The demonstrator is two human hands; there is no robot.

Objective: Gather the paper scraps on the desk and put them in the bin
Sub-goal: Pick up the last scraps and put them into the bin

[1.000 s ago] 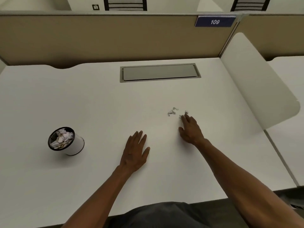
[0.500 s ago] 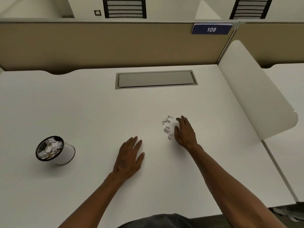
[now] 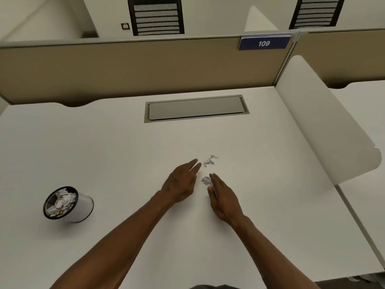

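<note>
White desk [image 3: 104, 153], mostly bare, with a grey cable flap [image 3: 196, 108] set in near the back edge. Tan partition [image 3: 135, 67] behind, blue tag [image 3: 264, 43] reading 109, white side divider [image 3: 325, 130] at right, 2 slatted chair backs beyond. Scraps [image 3: 210, 160] lie mid-desk in 2 small clusters. Left hand [image 3: 181, 182] and right hand [image 3: 224, 197] flank the nearer cluster, fingers straight and extended, holding nothing. Bin [image 3: 83, 205] far left on desk, well apart from the scraps, already holding crumpled paper.
</note>
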